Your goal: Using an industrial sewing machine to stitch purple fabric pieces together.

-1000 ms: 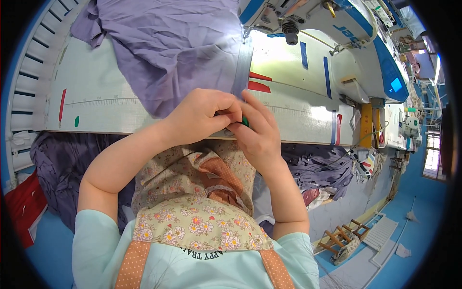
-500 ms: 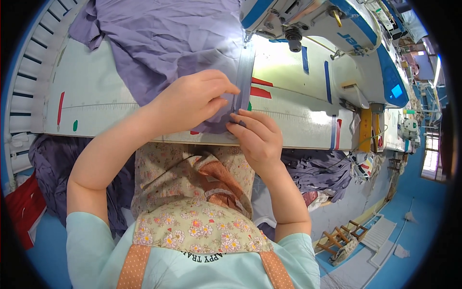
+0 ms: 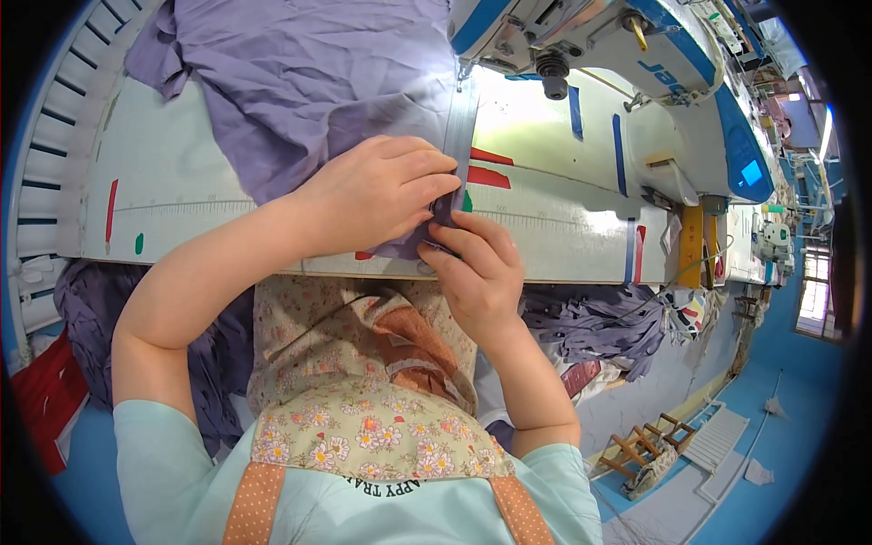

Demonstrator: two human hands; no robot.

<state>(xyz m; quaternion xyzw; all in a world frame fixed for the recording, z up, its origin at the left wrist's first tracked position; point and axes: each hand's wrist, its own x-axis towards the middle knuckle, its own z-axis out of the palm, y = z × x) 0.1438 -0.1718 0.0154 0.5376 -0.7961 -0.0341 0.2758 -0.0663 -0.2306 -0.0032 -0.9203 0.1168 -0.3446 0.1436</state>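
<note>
Tabletop [image 3: 173,154] passable left of purple fabric [image 3: 300,91]; sewing machine [image 3: 672,50] obstructs far right

Sewing table [image 3: 563,245] with cloth [image 3: 300,100] and machine [image 3: 677,68].
Cloth lies on the table, left of the machine, its right edge reaching the needle end; left hand [image 3: 386,195] rests on its near portion, right hand [image 3: 477,268] just to the right, at the table's near edge. Below table level, a fabric heap [image 3: 91,313] lies left, a fabric bundle [image 3: 599,329] right; a rack [image 3: 647,443] stands farther right.
</note>
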